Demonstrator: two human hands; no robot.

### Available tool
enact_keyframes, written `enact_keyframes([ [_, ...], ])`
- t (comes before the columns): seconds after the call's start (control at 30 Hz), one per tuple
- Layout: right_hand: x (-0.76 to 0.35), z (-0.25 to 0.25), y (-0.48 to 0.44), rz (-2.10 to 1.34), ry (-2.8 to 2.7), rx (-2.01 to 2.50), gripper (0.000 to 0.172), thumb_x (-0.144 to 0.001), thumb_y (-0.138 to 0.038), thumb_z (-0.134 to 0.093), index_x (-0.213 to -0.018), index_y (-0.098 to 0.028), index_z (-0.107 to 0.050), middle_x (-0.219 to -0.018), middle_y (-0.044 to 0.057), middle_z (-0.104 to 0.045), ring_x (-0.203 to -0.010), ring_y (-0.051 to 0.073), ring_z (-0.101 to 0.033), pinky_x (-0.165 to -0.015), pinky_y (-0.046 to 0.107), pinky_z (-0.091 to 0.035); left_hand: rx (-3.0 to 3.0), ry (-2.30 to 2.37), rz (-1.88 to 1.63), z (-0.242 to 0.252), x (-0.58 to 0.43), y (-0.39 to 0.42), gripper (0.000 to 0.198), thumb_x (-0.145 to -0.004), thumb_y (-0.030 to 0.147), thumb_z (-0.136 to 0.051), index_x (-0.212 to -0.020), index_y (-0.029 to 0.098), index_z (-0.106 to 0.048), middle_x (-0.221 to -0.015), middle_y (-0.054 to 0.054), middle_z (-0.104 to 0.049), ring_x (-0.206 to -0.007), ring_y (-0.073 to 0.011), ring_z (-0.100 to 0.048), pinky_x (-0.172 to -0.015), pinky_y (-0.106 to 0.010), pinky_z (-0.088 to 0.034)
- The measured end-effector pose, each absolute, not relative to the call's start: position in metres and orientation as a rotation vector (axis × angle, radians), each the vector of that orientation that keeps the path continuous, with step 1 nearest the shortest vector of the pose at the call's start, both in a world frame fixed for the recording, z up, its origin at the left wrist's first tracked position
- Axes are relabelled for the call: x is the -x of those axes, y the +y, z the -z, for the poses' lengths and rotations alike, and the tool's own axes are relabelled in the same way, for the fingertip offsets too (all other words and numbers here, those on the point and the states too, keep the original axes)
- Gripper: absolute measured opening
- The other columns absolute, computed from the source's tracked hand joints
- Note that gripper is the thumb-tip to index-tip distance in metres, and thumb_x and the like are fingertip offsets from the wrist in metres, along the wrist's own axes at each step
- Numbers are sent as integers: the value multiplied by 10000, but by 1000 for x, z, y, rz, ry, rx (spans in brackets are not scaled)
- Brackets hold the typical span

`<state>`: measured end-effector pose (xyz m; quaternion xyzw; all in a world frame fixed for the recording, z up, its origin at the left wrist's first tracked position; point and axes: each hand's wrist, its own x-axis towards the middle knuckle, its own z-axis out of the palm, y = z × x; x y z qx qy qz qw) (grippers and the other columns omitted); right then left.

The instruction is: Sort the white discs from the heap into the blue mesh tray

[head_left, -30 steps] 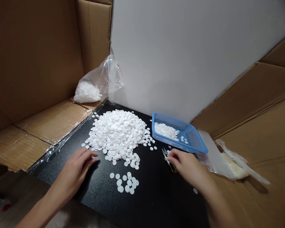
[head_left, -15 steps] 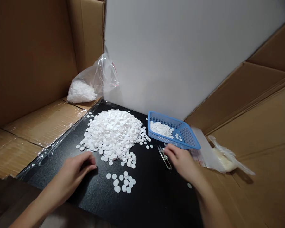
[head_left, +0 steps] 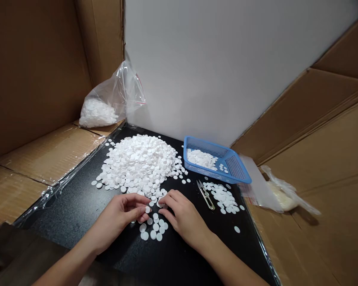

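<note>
A big heap of small white discs (head_left: 140, 165) lies on a black mat (head_left: 77, 206). Just in front of it sits a small cluster of loose discs (head_left: 155, 230). My left hand (head_left: 122, 214) and my right hand (head_left: 181, 216) meet over that cluster, fingers curled and pinching at discs near the heap's front edge. A white disc shows at my left fingertips. What my right fingers pinch is too small to name. Thread snips (head_left: 205, 195) lie to the right of my right hand, beside another patch of discs (head_left: 223, 196).
A blue mesh basket (head_left: 235, 167) with some discs stands at the back right. A clear bag of white discs (head_left: 107, 105) rests on cardboard at the back left. Another plastic bag (head_left: 283, 196) lies on the right. Cardboard walls and flaps surround the mat.
Both hands have moved in to the middle, over the small cluster. My right hand left the spot by the basket, uncovering the snips and a patch of discs there.
</note>
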<state>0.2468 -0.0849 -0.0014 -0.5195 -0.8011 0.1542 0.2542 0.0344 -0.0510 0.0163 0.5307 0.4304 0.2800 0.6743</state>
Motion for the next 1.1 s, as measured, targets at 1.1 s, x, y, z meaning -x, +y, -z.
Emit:
enact_keyframes([
  [1.1, -243, -8, -88, -823, -1815, 1281, 180, -814, -52, -558, -825, -203, -654, -814, 15, -638, -776, 170, -612, -704, 277, -476, -2008, 1078, -653, -13, -39, -59, 128, -846, 191, -557, -823, 205, -682, -736, 7, -701, -653, -155, -626, -608, -232, -443],
])
